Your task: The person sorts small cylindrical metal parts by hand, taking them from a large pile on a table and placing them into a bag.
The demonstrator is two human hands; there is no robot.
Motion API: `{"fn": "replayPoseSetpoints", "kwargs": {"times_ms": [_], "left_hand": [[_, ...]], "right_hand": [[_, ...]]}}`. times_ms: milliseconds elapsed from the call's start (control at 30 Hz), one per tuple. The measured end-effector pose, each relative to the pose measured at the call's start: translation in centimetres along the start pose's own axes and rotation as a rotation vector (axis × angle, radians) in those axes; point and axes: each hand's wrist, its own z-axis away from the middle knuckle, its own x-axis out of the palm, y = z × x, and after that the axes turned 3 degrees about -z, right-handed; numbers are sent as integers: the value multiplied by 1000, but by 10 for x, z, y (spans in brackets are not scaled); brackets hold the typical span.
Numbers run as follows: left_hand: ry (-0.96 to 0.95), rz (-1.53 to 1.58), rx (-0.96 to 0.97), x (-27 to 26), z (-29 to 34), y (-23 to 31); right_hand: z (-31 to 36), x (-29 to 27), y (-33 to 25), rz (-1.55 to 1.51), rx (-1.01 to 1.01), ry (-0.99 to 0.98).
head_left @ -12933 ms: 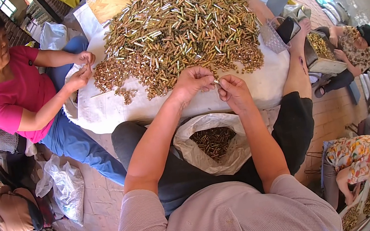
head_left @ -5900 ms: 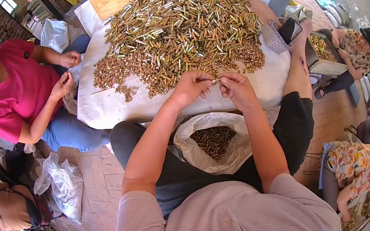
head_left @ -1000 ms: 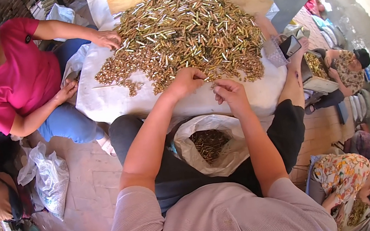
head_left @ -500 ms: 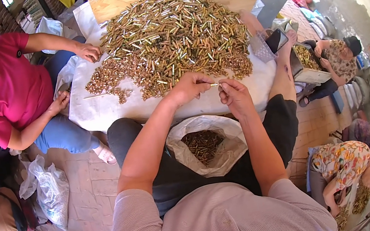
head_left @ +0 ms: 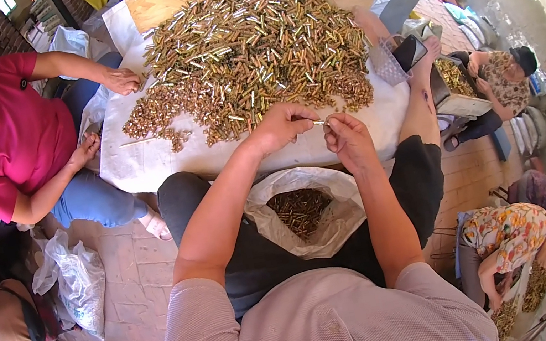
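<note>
Left hand [head_left: 282, 128]: we record thumb and forefinger pinched, gap narrow, on one small metal tube [head_left: 318, 122]. Right hand [head_left: 351, 132]: thumb and forefinger drawn nearly together at the tube's right end; we cannot tell whether they grip it or anything else.

Tube position: centre of frame, raised between the hands, in front of the pile's lower edge. Long axis runs roughly level, left to right; free end points right.

Counts, moving outward: one pile [head_left: 260, 50] at upper centre, its tubes too many to count and lying in mixed directions, with small coppery parts [head_left: 169, 108] along its lower left; one pale cloth [head_left: 163, 163] beneath; one thin stick [head_left: 135, 144] at the cloth's left; one board [head_left: 148, 7] behind. Below the hands we note one open sack [head_left: 344, 227] of darker pieces, uncounted. Right of the pile: one phone [head_left: 410, 52].
</note>
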Motion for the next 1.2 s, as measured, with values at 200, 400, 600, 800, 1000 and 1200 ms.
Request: {"fn": "replayPoseSetpoints", "kwargs": {"times_ms": [200, 400, 600, 800, 1000, 1200], "left_hand": [[5, -8, -6, 3, -1, 0], [30, -12, 0, 7, 0, -2], [38, 14, 51, 15, -3, -9], [107, 191, 32, 29, 0, -17], [147, 410, -31, 38, 4, -25], [127, 269, -30, 28, 13, -12]], "right_hand": [[-1, -4, 1, -18, 17, 11], [3, 0, 1, -10, 33, 44], [0, -14, 11, -87, 70, 18], [1, -17, 24, -267, 102, -1], [-2, -21, 30, -247, 48, -39], [2, -10, 23, -212, 31, 66]]}}
